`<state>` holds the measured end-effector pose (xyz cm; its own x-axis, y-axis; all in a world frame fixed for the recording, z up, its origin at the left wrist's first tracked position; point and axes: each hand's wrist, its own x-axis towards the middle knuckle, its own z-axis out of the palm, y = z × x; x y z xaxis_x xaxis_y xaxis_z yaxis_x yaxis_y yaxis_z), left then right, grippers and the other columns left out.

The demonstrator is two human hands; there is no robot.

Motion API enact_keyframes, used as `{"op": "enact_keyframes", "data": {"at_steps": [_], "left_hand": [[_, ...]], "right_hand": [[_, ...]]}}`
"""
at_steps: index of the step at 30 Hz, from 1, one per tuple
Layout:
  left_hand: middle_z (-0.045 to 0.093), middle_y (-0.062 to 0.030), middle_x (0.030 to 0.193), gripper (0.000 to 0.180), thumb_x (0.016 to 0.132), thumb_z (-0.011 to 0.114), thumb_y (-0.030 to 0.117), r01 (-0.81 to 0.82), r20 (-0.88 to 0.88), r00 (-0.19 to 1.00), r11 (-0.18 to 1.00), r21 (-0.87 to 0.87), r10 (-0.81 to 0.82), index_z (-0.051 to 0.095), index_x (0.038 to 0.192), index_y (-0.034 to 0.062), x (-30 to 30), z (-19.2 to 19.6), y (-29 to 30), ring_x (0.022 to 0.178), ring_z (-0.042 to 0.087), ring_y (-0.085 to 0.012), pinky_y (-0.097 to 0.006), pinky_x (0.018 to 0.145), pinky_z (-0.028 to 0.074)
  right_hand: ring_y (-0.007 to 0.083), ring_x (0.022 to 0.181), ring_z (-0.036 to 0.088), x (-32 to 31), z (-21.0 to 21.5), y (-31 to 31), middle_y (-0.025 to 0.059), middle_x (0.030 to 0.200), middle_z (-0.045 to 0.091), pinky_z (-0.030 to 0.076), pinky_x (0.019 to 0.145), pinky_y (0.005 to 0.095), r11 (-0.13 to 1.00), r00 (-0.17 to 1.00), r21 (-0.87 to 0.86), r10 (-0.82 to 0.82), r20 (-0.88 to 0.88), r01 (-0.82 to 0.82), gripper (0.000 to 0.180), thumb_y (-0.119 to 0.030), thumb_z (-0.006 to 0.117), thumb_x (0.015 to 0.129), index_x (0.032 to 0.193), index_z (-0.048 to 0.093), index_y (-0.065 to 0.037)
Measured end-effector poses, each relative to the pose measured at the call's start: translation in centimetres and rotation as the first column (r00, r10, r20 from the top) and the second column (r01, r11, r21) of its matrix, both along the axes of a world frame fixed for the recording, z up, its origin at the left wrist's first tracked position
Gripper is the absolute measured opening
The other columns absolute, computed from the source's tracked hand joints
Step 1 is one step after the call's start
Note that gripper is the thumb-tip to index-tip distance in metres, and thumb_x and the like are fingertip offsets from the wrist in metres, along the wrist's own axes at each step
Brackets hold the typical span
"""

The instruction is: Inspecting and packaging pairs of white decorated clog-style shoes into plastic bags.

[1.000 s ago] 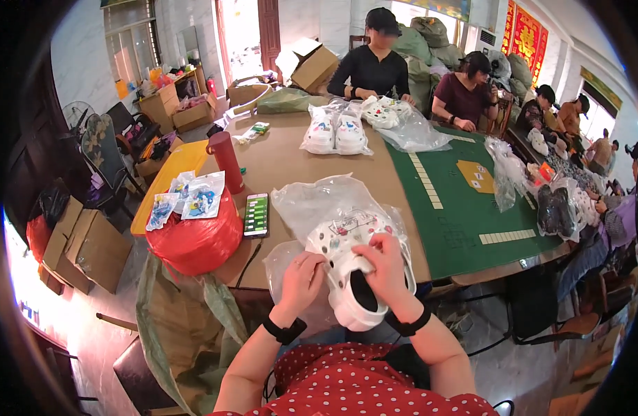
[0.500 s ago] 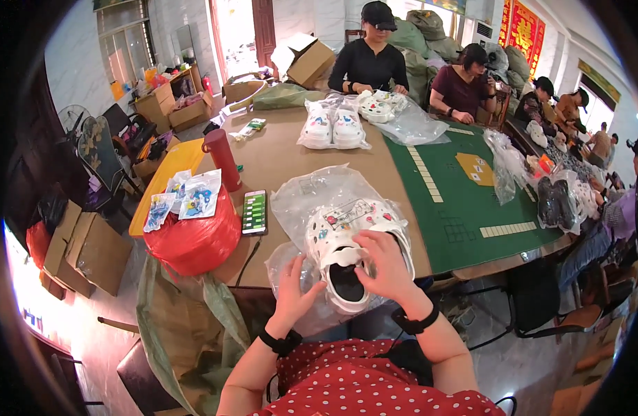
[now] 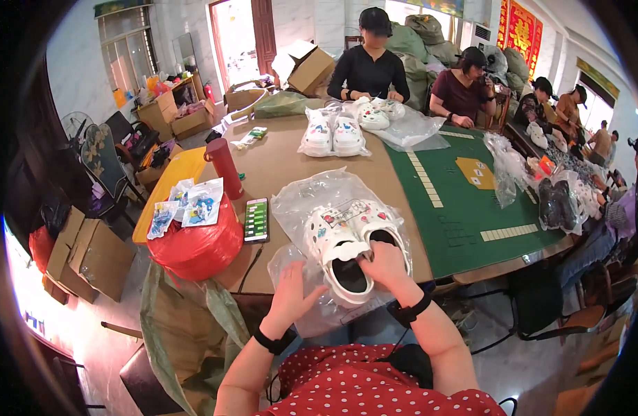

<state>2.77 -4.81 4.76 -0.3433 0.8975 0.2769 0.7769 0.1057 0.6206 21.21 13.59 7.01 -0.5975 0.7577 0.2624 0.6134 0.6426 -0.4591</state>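
Observation:
A pair of white clogs with small coloured charms lies on a clear plastic bag [image 3: 301, 194] at the table's near edge. The left clog [image 3: 326, 232] has its heel toward me and a white strap across its dark opening; the right clog [image 3: 371, 216] lies against it. My right hand [image 3: 388, 265] is closed over the adjoining rims, thumb at the left clog's opening; its other fingertips are partly hidden in the right clog. My left hand [image 3: 291, 292] is open beside the left clog, fingers stretched and thumb apart, above the bag, holding nothing.
Left of the bag are a phone [image 3: 256, 220], a red plastic-wrapped roll [image 3: 197, 249] with small packets [image 3: 202, 202], and a red bottle [image 3: 224, 168]. Bagged white clogs [image 3: 333, 135] stand farther back. A green mat [image 3: 457, 236] lies right. Co-workers sit across the table.
My right hand has lowered from above the left clog onto the rims between the clogs. The strap and dark opening show more fully. My left hand stays beside the clog, fingers spread.

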Motion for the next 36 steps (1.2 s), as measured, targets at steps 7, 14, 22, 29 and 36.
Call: {"op": "enact_keyframes", "data": {"at_steps": [7,14,22,29,36], "left_hand": [[0.046,-0.0264,0.145,0.07,0.09,0.064,0.042,0.112,-0.253,0.955,0.979,-0.172,-0.153,0.046,0.139,-0.0043,-2.5,-3.6,1.9,0.135,0.04,-0.0468,-0.049,0.112,0.034],[0.039,-0.0189,0.153,0.073,0.091,0.061,0.047,0.188,-0.34,0.892,0.93,-0.317,-0.296,0.042,0.146,0.0039,-3.5,-3.2,10.5,0.143,0.03,-0.0447,-0.055,0.115,0.028],[0.041,-0.0165,0.152,0.074,0.082,0.073,0.034,0.046,-0.545,0.838,0.999,-0.002,-0.04,0.046,0.146,0.0084,-6.1,-3.4,15.7,0.146,0.027,-0.0406,-0.053,0.117,0.027],[0.054,-0.0209,0.136,0.054,0.079,0.074,0.03,0.013,-0.295,0.948,0.939,-0.343,-0.12,0.062,0.122,0.0019,-0.7,1.6,5.8,0.129,0.046,-0.0401,-0.051,0.109,0.036],[0.045,-0.0258,0.146,0.041,0.09,0.06,0.018,0.046,-0.117,0.992,0.994,0.099,-0.034,0.062,0.124,-0.0027,-5.7,-5.4,3.7,0.137,0.04,-0.0422,-0.053,0.111,0.033]], "right_hand": [[0.0417,0.077,0.065,0.3,-0.5,1.2,0.0207,0.079,0.066,0.051,0.068,0.0491,0.997,0.97,-0.062,-0.051,-0.236,0.037,0.034,-0.033,0.073,0.079,0.079,0.063,0.0],[0.0371,0.072,0.065,2.5,0.5,2.5,0.0201,0.078,0.066,0.049,0.064,0.0431,0.992,0.894,-0.092,-0.114,-0.434,0.082,0.027,-0.023,0.074,0.079,0.092,0.068,0.0],[0.0359,0.072,0.065,3.8,5.6,-0.4,0.0198,0.081,0.066,0.049,0.065,0.0416,0.991,0.872,-0.087,-0.128,-0.472,0.098,0.024,-0.017,0.074,0.078,0.092,0.068,0.001],[0.0379,0.072,0.064,3.1,4.3,-1.5,0.0196,0.077,0.064,0.049,0.064,0.0451,0.993,0.884,-0.048,-0.118,-0.453,0.108,0.025,-0.021,0.075,0.077,0.085,0.065,0.0],[0.0389,0.075,0.065,-0.3,0.2,-2.6,0.0185,0.078,0.065,0.051,0.067,0.0486,0.99,0.937,-0.096,-0.126,-0.327,0.1,0.028,-0.026,0.074,0.079,0.078,0.06,-0.002]]}}
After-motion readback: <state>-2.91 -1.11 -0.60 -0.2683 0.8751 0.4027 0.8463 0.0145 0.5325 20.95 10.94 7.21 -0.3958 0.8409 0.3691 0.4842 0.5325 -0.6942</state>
